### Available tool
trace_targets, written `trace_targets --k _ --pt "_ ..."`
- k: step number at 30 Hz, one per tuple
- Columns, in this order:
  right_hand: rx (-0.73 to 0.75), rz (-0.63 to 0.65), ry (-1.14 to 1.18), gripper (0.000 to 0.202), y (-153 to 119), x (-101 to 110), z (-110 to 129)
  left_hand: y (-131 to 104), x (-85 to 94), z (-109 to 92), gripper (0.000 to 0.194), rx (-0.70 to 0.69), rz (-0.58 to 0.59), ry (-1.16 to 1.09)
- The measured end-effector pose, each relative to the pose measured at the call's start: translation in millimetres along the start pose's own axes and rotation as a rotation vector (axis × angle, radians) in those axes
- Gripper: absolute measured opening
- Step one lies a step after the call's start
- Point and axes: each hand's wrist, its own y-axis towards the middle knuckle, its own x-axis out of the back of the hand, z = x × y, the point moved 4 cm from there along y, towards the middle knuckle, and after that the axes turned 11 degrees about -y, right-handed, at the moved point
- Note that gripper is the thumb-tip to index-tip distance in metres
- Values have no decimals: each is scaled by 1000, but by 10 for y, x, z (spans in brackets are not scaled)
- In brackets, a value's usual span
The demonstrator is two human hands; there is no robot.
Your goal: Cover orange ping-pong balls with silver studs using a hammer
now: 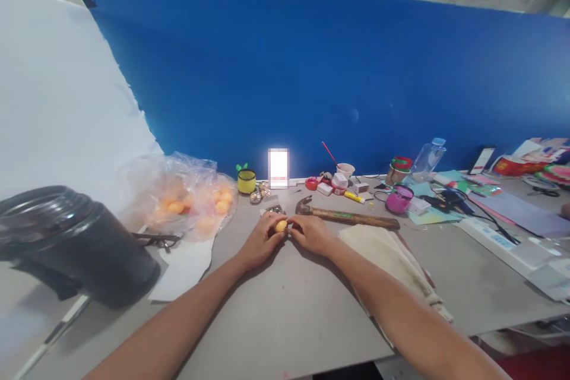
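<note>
Orange ball (281,226) at twelve o'clock is sitting in the curled left hand (259,241); the right hand (314,235) is bending beside it, its hold unclear. Loose fingers could be letting it roll toward the hammer (356,217), one o'clock.

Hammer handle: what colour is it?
The hammer handle is brown with a green patch, best seen in the head view.

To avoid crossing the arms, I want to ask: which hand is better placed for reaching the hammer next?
Probably the right hand. The hammer lies just beyond it and extends to the right. The left hand is farther away and seems to hold the yellow-orange ball.
</note>
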Motion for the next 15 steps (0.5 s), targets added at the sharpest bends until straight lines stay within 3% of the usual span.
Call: trace_targets --k 3,9,15 --pt "5 -7 37 24 -9 17 -3 -7 -8 5 35 13 24 -14" --pt "7 -25 125 25 -37 50 3 -38 -36 121 51 191 19 -199" --pt "10 33 136 39 -41 59 63 -36 -28 92 52 208 -6 -219"
